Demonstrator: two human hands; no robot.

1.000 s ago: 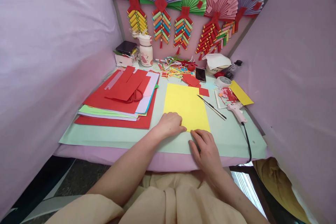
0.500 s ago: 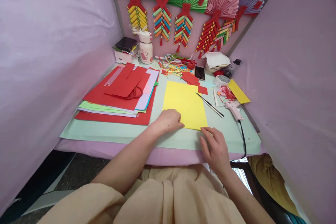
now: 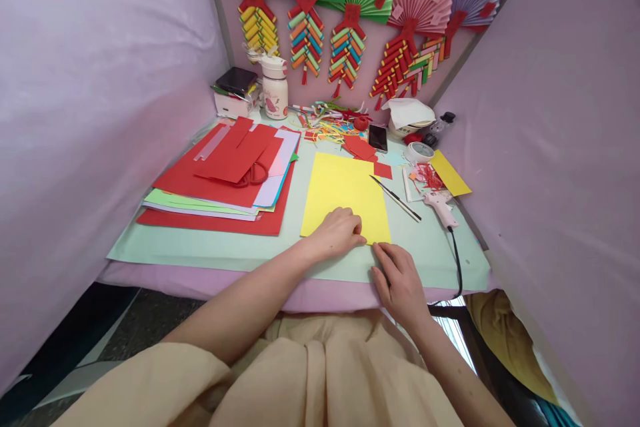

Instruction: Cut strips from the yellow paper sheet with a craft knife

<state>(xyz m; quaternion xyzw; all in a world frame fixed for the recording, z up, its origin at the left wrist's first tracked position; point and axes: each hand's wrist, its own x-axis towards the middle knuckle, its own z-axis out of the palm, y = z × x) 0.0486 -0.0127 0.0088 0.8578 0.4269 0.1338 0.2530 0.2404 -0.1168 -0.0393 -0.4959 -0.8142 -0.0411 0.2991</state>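
A sheet of yellow paper point(image 3: 335, 190) lies flat on the table in front of me, its near edge towards my body. My left hand point(image 3: 340, 232) is closed on that near edge, fingers curled and pressed to the paper. Just to its right, my right hand point(image 3: 397, 273) touches the edge near the corner with its fingertips. Its thumb is held apart and its fingers are loosely stretched. The left palm and the undersides of the fingers are hidden.
Red and coloured paper point(image 3: 220, 193) is stacked at left with red-handled scissors point(image 3: 253, 175). A thin dark tool point(image 3: 395, 198) lies right of the yellow sheet, near a glue gun point(image 3: 441, 209) with a black cord. Further back are a phone point(image 3: 377, 138), tape roll point(image 3: 419, 152) and bottle point(image 3: 275, 88).
My left hand has slid right along the near edge, closer to my right hand. My right hand stays near the corner. The view has shifted slightly.
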